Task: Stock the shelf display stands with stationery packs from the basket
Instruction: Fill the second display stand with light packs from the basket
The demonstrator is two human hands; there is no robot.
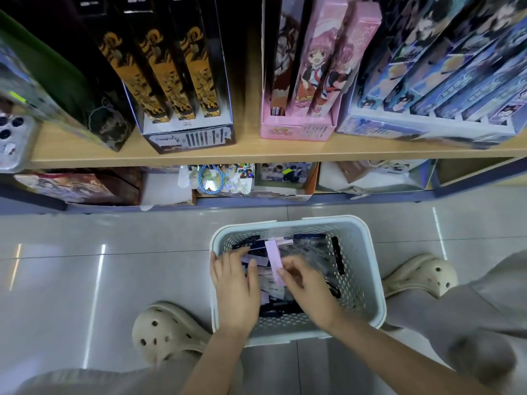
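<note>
Just left of the pale, hole-punched plastic basket (363, 269), a cream foam clog (162, 334) rests on glossy grey tile. Inside the basket's left wall the left hand (235, 289) lies on the heaped glossy packs (310, 253), fingers nearly straight, gripping nothing. At the basket's middle a slim, flat pink pack (273, 256) tilts up from the heap, its near end pinched by the right hand (309, 293). Beyond the basket, a wooden shelf (85, 153) carries cardboard stands: black-and-gold (188, 136), pink (296, 129), blue (422, 129).

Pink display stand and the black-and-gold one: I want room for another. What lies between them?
Only bare wooden shelf lies between the pink display stand and the black-and-gold stand, in the head view.
</note>
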